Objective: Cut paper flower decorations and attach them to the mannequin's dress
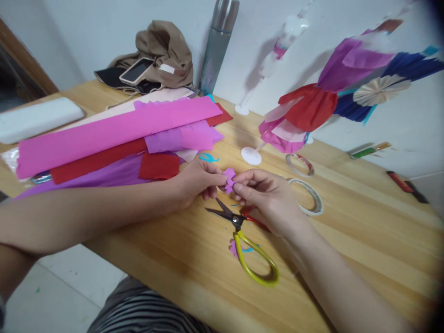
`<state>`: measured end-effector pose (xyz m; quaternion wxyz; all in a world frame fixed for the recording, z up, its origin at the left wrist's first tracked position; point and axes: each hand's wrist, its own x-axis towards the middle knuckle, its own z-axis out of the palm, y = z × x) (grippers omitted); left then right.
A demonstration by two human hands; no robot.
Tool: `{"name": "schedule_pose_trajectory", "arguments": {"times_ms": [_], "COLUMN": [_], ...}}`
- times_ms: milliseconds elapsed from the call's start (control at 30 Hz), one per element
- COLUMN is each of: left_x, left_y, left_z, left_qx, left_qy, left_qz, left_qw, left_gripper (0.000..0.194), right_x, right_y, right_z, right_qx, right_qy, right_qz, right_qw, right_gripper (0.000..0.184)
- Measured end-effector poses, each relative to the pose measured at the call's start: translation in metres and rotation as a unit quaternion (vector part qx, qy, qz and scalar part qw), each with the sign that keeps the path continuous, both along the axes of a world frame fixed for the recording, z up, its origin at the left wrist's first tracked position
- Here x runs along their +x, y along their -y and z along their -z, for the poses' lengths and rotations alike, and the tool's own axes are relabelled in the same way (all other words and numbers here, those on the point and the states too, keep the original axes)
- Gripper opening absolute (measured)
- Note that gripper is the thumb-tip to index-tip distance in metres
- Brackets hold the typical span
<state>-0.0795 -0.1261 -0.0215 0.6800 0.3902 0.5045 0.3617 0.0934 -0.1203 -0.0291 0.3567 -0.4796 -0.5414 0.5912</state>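
Observation:
Between my two hands is a small purple-pink paper cutout with scalloped edges. My left hand pinches its left side, and the fingertips of my right hand pinch its right side. Just below lies a pair of scissors with its blades apart, one handle yellow and the other red; my right hand partly covers the red one. Beside the yellow handle rests another purple paper scrap with a blue strip. A blue paper cutout lies behind my left hand.
Folded pink, red and purple crepe paper is heaped at left, near a white case. Behind stand a bottle, a brown cloth bag and a phone. Paper-dressed figures, tape rolls and a red-black cutter occupy the right.

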Motion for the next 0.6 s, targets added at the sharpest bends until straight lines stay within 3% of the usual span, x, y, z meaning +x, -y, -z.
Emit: {"name": "schedule_pose_trajectory", "arguments": {"times_ms": [133, 400, 600], "left_x": [0.0001, 0.0024, 0.0041], "left_y": [-0.0005, 0.0027, 0.0046], "left_z": [0.0001, 0.0036, 0.0003], "left_qx": [0.005, 0.034, 0.055], "left_qy": [-0.002, 0.001, -0.002], "left_qz": [-0.003, -0.011, -0.006], "left_qw": [1.000, 0.999, 0.998], "left_gripper": [0.032, 0.027, 0.022], "right_x": [-0.0006, -0.0024, -0.0034], "right_y": [0.0010, 0.0031, 0.0032], "right_z": [-0.0021, -0.0035, 0.0025], "right_qx": [0.024, -0.013, 0.000], "right_qy": [-0.012, -0.087, -0.075], "right_qz": [0.000, 0.015, 0.052], "right_qw": [1.000, 0.996, 0.996], "right_gripper": [0.024, 0.022, 0.024]}}
